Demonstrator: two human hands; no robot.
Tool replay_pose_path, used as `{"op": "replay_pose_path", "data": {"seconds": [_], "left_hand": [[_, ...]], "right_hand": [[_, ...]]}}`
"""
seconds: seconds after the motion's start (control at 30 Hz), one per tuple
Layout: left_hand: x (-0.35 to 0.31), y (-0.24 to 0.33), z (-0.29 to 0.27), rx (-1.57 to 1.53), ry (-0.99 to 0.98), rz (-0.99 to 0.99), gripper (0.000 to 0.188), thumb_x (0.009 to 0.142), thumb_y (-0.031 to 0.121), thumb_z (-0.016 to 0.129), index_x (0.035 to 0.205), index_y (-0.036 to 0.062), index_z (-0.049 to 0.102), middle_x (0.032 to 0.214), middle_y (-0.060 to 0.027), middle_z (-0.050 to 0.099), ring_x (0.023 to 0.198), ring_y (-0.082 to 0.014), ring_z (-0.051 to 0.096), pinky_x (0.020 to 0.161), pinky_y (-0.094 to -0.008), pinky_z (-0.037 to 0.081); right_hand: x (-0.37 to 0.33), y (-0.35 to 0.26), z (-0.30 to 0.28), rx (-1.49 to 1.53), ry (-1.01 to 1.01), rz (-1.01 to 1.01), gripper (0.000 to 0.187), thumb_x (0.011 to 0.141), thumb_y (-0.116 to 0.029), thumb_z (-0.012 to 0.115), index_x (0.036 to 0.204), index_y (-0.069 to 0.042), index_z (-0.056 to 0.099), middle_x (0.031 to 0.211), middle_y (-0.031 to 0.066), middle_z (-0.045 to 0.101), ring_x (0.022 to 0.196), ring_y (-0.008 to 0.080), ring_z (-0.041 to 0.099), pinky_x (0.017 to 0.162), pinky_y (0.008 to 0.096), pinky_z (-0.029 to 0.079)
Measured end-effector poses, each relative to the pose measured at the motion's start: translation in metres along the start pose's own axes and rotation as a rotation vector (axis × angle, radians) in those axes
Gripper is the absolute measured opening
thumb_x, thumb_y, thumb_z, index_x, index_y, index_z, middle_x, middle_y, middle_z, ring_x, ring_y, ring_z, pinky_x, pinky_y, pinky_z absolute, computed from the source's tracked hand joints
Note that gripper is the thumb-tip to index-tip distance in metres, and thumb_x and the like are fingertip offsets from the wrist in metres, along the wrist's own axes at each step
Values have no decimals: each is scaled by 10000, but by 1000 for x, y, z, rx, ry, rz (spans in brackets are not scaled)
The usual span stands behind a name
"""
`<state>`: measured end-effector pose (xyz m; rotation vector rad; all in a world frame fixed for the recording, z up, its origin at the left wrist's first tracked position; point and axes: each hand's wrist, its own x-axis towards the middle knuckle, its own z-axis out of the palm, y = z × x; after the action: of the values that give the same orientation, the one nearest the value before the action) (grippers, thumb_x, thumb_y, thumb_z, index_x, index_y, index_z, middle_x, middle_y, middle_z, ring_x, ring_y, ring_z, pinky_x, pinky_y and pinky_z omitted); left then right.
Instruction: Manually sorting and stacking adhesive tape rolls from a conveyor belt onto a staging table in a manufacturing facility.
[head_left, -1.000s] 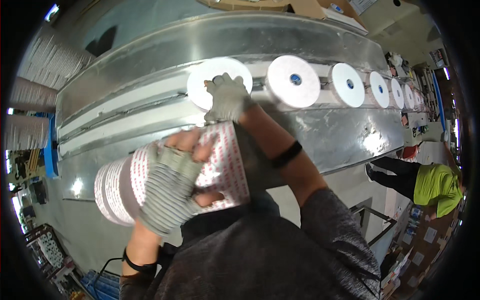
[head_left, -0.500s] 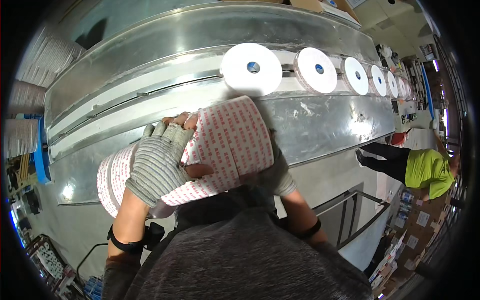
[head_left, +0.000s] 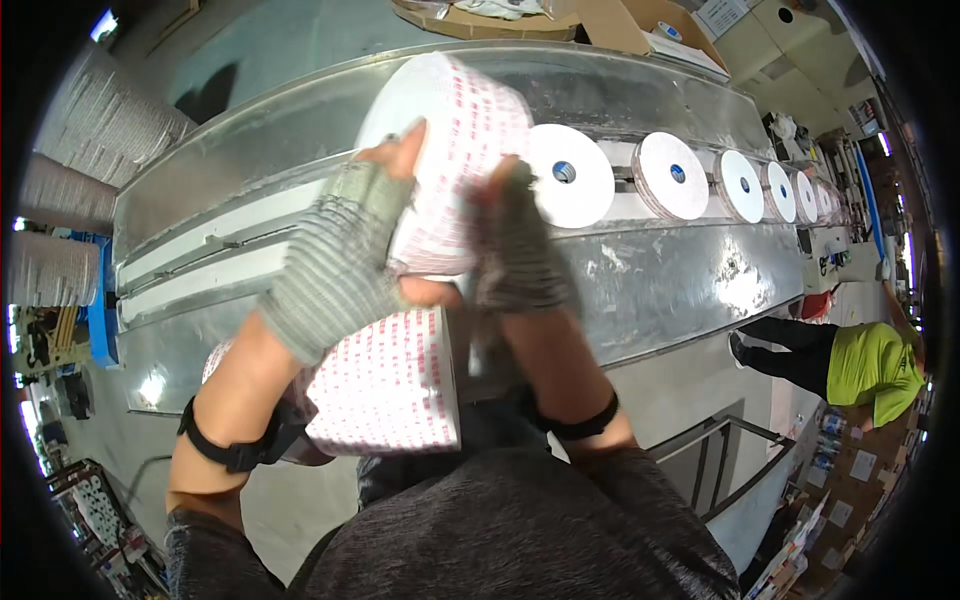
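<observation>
Between my two hands, above the metal table [head_left: 680, 270], is a thick roll of tape [head_left: 470, 150], white with rows of red print, tilted so that its plain white side faces left. My left hand [head_left: 345, 240], in a grey knit glove with bare fingertips, grips its left side. On its right side presses my right hand [head_left: 520, 240], gloved alike and smeared by motion. Close to my body, under my left forearm, lies a second group of red-printed tape rolls [head_left: 385, 385] on its side, partly hidden by that arm.
A row of white tape rolls [head_left: 570, 175] stretches to the right along the table's slot. Stacked rolls [head_left: 120, 125] stand at the far left, near a blue frame [head_left: 103, 300]. An open carton [head_left: 650, 40] sits beyond the table. A person in a yellow-green shirt [head_left: 875, 360] is at the right.
Both hands have moved away from my body and up over the table with a roll, apart from the rolls left near my body. My view has shifted slightly.
</observation>
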<state>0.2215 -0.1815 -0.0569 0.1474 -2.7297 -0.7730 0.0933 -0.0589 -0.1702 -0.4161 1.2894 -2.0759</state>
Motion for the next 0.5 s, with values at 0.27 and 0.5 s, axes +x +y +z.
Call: {"op": "replay_pose_path", "data": {"seconds": [0.27, 0.5], "left_hand": [[-1, -91, -5, -526, -117, -248, 1181, 602, 391, 885, 1540, 104, 226, 1494, -216, 378, 1380, -334, 389, 1122, -407, 335], [-38, -196, 26, 424, -952, -232, 1116, 667, 544, 801, 1540, 162, 221, 1423, -230, 428, 1270, -401, 464, 1068, -454, 376]], "right_hand": [[24, 4, -21, -1115, -230, -332, 804, 760, -435, 767, 1424, -113, 450, 1145, 148, 613, 1025, 292, 573, 915, 436, 467], [19, 63, -59, -1649, -323, -387, 759, 725, -507, 753, 1361, -160, 527, 1293, 172, 526, 1244, 369, 439, 1003, 515, 407]]}}
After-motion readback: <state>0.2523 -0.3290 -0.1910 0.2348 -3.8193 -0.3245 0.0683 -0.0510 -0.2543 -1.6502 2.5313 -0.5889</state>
